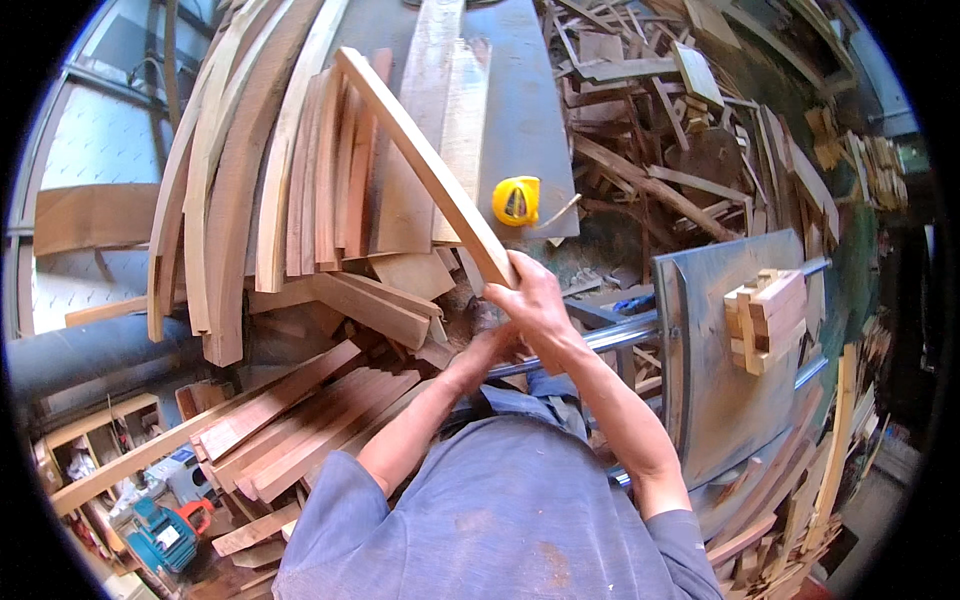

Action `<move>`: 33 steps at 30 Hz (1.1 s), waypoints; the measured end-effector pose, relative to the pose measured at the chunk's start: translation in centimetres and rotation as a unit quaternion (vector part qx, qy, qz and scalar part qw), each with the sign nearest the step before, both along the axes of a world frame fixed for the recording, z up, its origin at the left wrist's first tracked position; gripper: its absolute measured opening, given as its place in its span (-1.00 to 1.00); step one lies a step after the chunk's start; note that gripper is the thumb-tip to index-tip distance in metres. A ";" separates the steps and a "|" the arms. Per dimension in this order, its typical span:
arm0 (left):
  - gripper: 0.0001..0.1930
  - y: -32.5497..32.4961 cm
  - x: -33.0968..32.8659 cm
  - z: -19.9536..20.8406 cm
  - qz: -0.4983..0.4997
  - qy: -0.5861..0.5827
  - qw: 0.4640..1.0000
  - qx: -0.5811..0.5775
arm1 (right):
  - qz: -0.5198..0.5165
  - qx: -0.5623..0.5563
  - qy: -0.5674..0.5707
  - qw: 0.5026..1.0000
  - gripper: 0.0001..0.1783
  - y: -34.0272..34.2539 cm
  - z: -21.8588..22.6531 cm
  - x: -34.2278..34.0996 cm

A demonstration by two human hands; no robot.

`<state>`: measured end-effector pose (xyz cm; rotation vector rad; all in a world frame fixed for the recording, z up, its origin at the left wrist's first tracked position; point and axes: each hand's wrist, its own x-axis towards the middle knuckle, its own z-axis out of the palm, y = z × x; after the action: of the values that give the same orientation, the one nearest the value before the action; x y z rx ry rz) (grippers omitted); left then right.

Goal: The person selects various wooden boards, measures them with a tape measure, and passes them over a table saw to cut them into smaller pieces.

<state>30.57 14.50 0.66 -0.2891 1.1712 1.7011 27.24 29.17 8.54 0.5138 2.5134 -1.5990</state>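
Note:
My right hand is closed around the near end of a long, pale wooden strip. The strip slants away from me to the far left, over boards on the grey metal table. Beside and below the right hand is my left hand, close to my body; its fingers are in shadow and partly hidden, so their grip does not show. A yellow tape measure lies on the table's near part, just right of the strip.
Long curved boards overhang the table's left side. A stack of reddish wood pieces lies lower left, near a teal motor. On the right, a metal panel on rails carries a small pile of wood blocks. Offcuts heap up behind it.

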 end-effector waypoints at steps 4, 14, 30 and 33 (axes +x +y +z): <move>-0.56 1.2 -3.5 1.3 0.111 0.041 0.991 0.060 | -0.019 0.086 0.068 0.994 -0.38 4.9 -0.2 8.5; -0.48 12.2 1.3 3.3 0.113 0.045 0.987 0.104 | -0.127 0.224 0.088 0.962 -0.40 11.7 0.4 30.6; -0.59 25.4 15.1 2.9 -0.216 0.021 0.974 0.066 | -0.371 0.137 -0.065 0.916 -0.30 9.4 -0.1 49.4; -0.54 26.6 16.6 3.5 -0.258 0.056 0.963 0.052 | -0.398 0.036 -0.097 0.912 -0.29 8.4 0.3 50.6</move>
<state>47.17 41.10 4.12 0.1714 1.1134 1.3207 77.82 37.59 8.85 1.7841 2.3292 -1.5214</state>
